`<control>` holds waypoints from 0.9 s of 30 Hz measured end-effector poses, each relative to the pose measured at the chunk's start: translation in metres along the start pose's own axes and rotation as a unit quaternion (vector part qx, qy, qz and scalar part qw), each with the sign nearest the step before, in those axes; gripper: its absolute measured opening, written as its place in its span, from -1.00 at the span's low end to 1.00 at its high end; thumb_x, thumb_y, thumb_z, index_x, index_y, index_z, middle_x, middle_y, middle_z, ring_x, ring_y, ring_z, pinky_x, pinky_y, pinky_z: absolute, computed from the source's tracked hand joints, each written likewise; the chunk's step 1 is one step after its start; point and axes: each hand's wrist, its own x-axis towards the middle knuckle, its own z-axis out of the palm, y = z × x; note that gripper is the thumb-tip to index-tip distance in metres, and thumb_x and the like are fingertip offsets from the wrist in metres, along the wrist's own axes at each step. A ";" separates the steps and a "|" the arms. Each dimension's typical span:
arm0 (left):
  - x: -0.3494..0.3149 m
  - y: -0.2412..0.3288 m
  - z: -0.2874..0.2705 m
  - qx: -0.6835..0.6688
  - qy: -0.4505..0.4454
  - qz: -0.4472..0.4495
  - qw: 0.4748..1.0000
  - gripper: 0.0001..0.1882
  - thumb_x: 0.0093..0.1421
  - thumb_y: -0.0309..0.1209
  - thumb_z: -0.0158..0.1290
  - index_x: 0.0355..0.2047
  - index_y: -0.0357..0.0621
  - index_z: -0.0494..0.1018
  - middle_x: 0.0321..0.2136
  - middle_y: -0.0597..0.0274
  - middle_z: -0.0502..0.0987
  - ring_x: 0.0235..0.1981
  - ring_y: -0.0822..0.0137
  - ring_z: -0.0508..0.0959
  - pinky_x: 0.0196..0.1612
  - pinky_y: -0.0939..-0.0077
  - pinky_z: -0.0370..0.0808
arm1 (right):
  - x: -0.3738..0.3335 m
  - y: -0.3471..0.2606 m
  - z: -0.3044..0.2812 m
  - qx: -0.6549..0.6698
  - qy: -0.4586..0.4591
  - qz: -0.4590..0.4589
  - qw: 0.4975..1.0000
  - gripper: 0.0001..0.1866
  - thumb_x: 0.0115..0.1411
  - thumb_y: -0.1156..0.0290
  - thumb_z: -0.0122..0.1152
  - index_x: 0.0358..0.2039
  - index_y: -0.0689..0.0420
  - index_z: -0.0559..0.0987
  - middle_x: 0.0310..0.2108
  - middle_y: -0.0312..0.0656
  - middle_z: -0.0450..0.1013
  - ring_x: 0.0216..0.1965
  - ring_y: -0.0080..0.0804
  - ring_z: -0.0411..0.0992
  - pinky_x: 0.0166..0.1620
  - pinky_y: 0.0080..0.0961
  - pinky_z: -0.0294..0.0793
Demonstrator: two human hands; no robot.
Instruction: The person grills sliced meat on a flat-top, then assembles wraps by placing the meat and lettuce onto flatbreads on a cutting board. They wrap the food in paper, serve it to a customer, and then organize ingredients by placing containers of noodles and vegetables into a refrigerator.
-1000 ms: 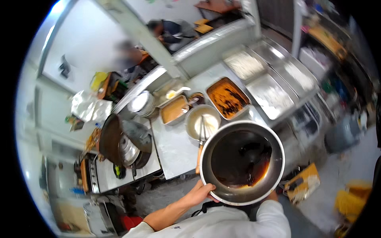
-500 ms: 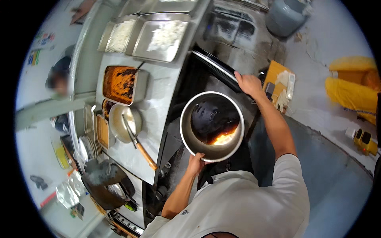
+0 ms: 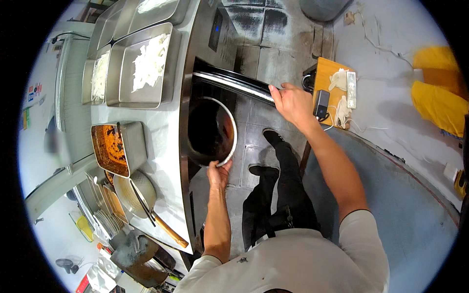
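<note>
A round steel pot [image 3: 234, 128] with dark brown liquid in it is partly inside the opening under the counter, its left side hidden by the counter edge. My left hand [image 3: 219, 173] grips the near rim, with the thumb on top and the fingers underneath. The black door [image 3: 234, 82] with a steel edge strip stands swung out from the counter front. At its outer end, my right hand [image 3: 293, 104] is wrapped round the edge.
On the steel counter [image 3: 166, 146] are trays [image 3: 163, 95] of white pieces, a pan [image 3: 137, 146] of orange-red sauce and a wooden-handled strainer or pan [image 3: 168, 229]. A wooden board [image 3: 325, 73] with a power strip stands at right, near a yellow cloth [image 3: 437, 105].
The pot has moved left and forward, from in front of my body into the opening under the counter. My left hand has moved with it. My right hand stays on the door's end.
</note>
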 end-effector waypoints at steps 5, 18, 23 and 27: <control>0.070 0.045 0.022 -0.077 0.019 0.060 0.995 -0.62 0.34 -0.31 -0.19 -0.12 -0.47 0.40 -0.13 -0.15 0.57 -0.05 -0.01 0.60 0.12 0.05 0.55 | -0.007 -0.008 0.004 0.005 0.014 0.003 1.000 -0.40 0.36 -0.01 -0.01 -0.60 0.17 0.70 -0.35 -0.02 0.59 -0.46 -0.03 0.57 -0.37 -0.21 0.56; 0.264 0.076 -0.024 -0.156 -0.110 0.212 0.958 -0.50 0.36 -0.22 -0.08 0.22 -0.22 0.25 0.20 -0.01 0.33 0.15 0.13 0.44 0.27 0.19 0.33 | -0.028 -0.043 0.004 0.043 -0.049 0.052 0.997 -0.56 0.33 0.10 0.09 -0.45 0.19 0.71 -0.22 0.00 0.61 -0.26 -0.03 0.58 -0.17 -0.23 0.57; 0.263 0.096 -0.005 -0.167 -0.050 0.191 0.966 -0.59 0.37 -0.15 -0.08 0.06 -0.19 0.31 0.04 0.05 0.39 0.02 0.20 0.48 0.09 0.24 0.39 | -0.036 -0.055 0.003 0.066 -0.067 0.068 0.993 -0.56 0.38 0.07 0.02 -0.36 0.12 0.71 -0.17 0.00 0.59 -0.19 0.02 0.56 -0.13 -0.15 0.54; 0.247 0.101 0.003 -0.157 -0.016 0.180 0.971 -0.62 0.38 -0.08 -0.08 -0.08 -0.17 0.35 -0.09 0.11 0.43 -0.09 0.26 0.51 -0.05 0.29 0.44 | -0.052 -0.062 0.006 0.058 -0.092 0.063 0.992 -0.59 0.38 0.07 0.00 -0.27 0.11 0.68 -0.11 0.00 0.57 -0.15 0.03 0.54 -0.13 -0.12 0.53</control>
